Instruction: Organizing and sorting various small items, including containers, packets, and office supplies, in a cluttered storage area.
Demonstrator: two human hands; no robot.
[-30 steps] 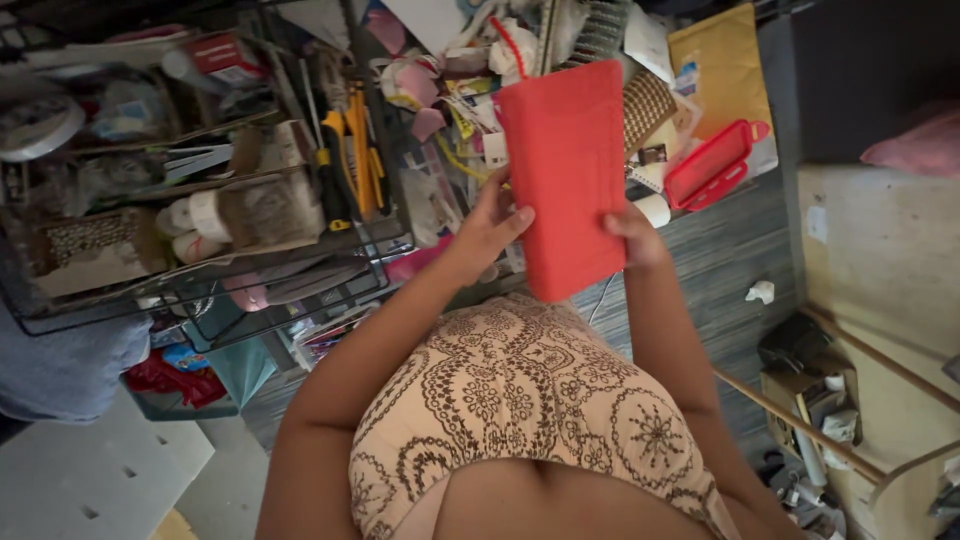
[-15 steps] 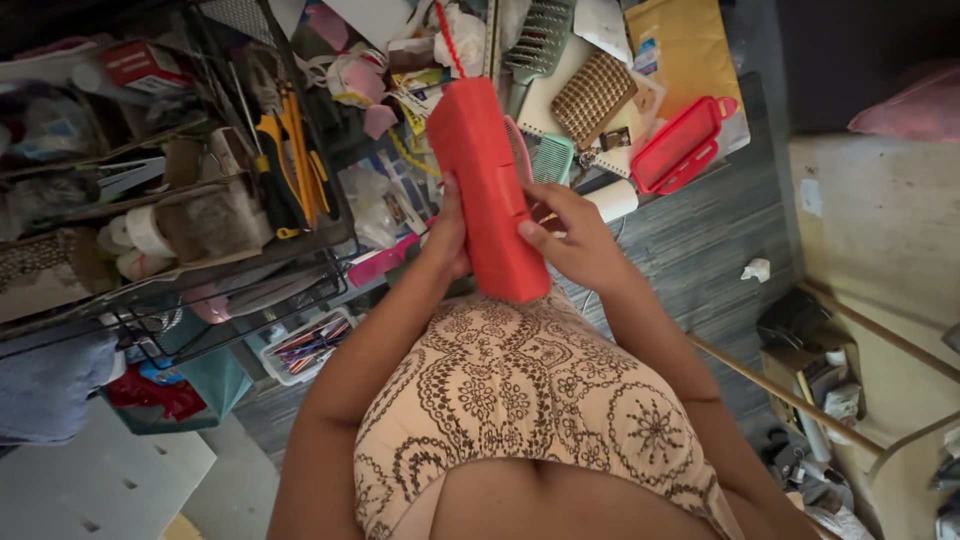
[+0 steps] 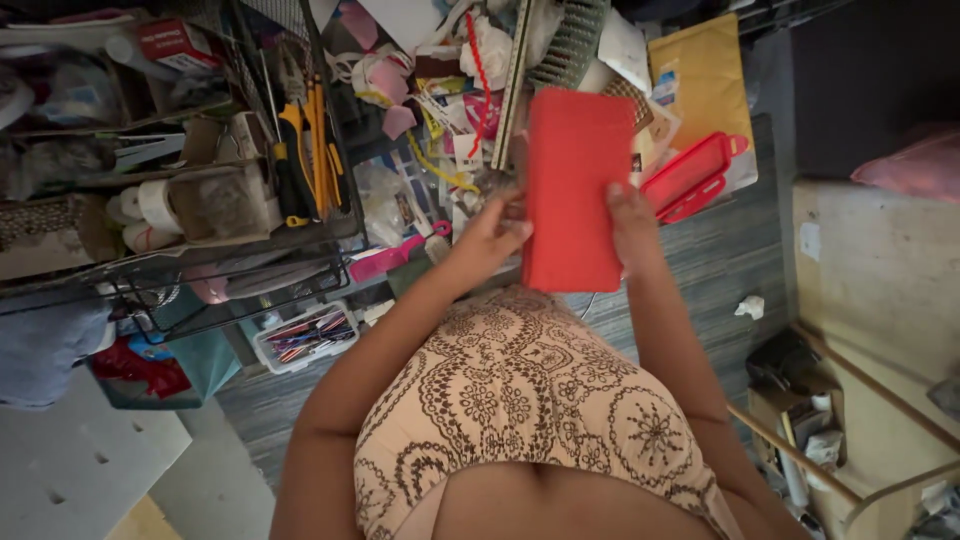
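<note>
A flat red rectangular case stands upright in front of my chest, its broad face toward me. My left hand grips its left edge near the bottom, fingers curled against it. On the right edge, my right hand holds it, fingers pointing up along the side. Beyond the case lies a heap of craft clutter with papers, ribbons and a long ruler.
A black wire rack at the left holds tape rolls, boxes and yellow-handled tools. A red plastic tray and a yellow padded envelope lie at the right. A small clear box of pens sits on the grey floor. A beige table stands right.
The red case turned from edge-on to its broad face toward me and shifted slightly right. My hands moved from one over the other to one on each side edge.
</note>
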